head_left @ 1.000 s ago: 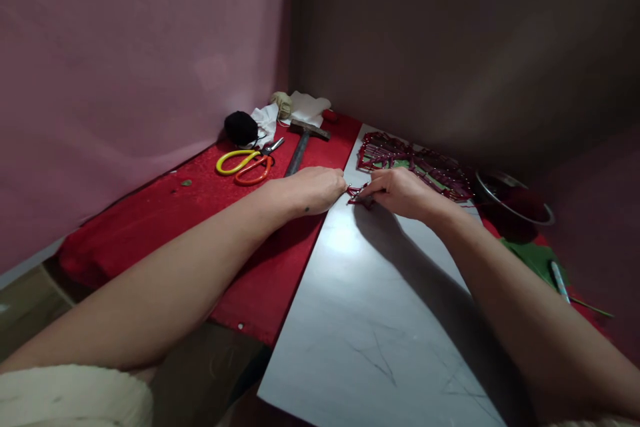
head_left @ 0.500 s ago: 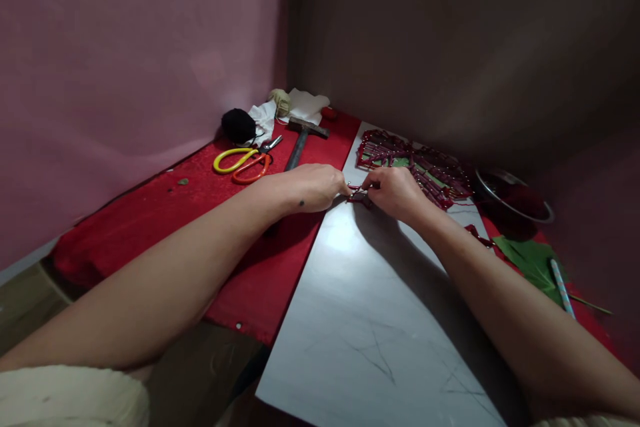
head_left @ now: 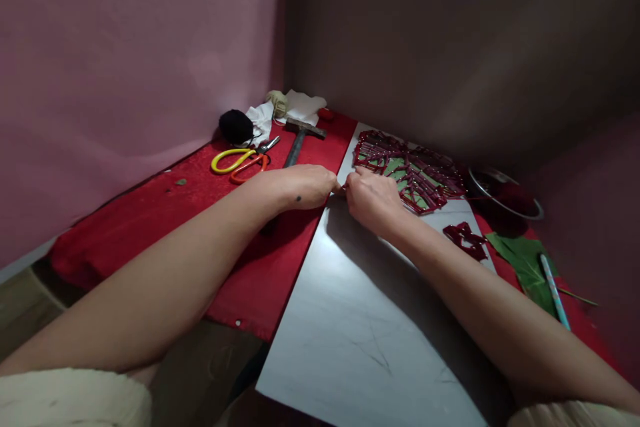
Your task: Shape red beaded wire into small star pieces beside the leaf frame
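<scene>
Both hands have slid toward the board's left edge; my left hand and right hand pinch red thread, with a hammer and scissors near the far corner.

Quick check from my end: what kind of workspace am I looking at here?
Probably a small home craft corner, set against bare walls. A hammer, scissors and a ball of black yarn lie on the red cloth, and a red string-art piece sits on a white board.

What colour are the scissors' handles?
One yellow, one orange, on the scissors; head view.
</scene>
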{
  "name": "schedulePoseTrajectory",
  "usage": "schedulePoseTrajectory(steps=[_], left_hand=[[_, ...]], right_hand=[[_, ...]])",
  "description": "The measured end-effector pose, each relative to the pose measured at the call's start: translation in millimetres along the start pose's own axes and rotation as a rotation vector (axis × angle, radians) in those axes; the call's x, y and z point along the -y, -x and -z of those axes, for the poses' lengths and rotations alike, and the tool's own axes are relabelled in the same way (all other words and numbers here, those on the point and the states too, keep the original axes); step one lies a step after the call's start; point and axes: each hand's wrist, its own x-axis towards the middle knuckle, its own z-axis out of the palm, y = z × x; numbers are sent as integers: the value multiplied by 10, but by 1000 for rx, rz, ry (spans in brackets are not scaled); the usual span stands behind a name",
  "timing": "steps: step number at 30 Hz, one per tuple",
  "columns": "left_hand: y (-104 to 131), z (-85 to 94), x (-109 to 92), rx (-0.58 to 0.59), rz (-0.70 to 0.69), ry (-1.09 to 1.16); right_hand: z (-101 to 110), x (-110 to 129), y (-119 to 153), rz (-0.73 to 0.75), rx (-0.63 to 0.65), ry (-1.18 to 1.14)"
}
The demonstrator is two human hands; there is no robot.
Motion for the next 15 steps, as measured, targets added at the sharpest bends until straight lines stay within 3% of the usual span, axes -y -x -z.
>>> schedulePoseTrajectory(steps=[6, 15], left_hand=[[-32, -61, 110, -25, -70, 89], [-102, -107, 185, -132, -127, 71]], right_hand=[[-142, -59, 313, -56, -14, -74], [-150, -49, 275, -25, -11, -116]])
